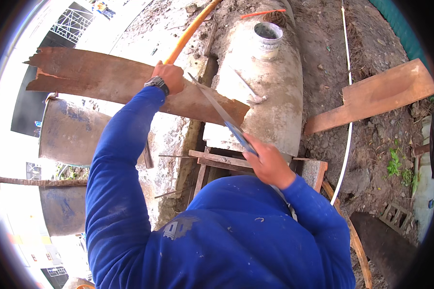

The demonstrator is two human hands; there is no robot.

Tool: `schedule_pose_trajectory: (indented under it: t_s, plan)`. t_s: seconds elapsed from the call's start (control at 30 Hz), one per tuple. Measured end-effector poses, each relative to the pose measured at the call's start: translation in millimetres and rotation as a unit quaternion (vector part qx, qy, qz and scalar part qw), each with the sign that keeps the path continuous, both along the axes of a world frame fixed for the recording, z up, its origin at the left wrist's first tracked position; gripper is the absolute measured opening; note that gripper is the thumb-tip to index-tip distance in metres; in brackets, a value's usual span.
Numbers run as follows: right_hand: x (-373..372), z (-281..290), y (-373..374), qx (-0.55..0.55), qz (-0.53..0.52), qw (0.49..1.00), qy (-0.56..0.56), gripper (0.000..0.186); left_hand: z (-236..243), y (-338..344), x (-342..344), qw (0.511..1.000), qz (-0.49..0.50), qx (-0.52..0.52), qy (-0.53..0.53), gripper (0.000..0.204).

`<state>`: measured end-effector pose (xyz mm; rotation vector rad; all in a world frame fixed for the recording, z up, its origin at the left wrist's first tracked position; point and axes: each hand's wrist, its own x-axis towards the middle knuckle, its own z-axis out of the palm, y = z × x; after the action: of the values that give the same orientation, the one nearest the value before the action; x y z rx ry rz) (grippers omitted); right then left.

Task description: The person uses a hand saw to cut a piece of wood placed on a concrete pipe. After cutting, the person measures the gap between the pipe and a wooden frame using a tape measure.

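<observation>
A long brown wooden board, splintered at its left end, lies across in front of me. My left hand, with a watch on the wrist, is closed at the board's far edge; its fingertips are hidden. In my right hand is a handsaw, held by its handle end, which the fingers mostly cover. The blade slants up and left over the board's right part, its tip near my left hand. I cannot tell whether the teeth touch the wood. A hammer lies just beyond the board's right end.
A white bucket stands on the concrete. An orange pole runs away beyond my left hand. Drums stand at left. A notched board and a thin white pipe lie on dirt at right. Wood pieces are close below.
</observation>
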<state>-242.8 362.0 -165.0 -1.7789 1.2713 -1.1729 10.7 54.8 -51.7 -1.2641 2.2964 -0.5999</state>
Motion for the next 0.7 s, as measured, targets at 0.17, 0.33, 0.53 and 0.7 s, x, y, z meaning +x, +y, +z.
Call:
schedule_pose_trajectory:
  t_s: [0.17, 0.33, 0.53, 0.7]
  plan:
    - [-20.5, 24.3, 33.0, 0.044, -0.013, 0.999, 0.013, 0.05, 4.2, -0.1, -8.3, 0.998, -0.049, 0.031, 0.008, 0.011]
    - [18.9, 5.2, -86.5, 0.039, -0.055, 0.998, -0.002, 0.044, 5.8, 9.1, -66.5, 0.979, -0.195, -0.058, -0.033, 0.01]
    - [9.9, 2.5, -85.5, 0.056, -0.048, 0.996, -0.056, 0.043, 7.6, -10.8, -60.5, 0.996, -0.083, -0.003, -0.045, 0.013]
    - [-26.1, 5.4, 9.3, 0.008, -0.05, 0.998, -0.039, 0.048, 6.4, -20.2, -32.9, 0.997, -0.048, 0.048, -0.036, 0.014]
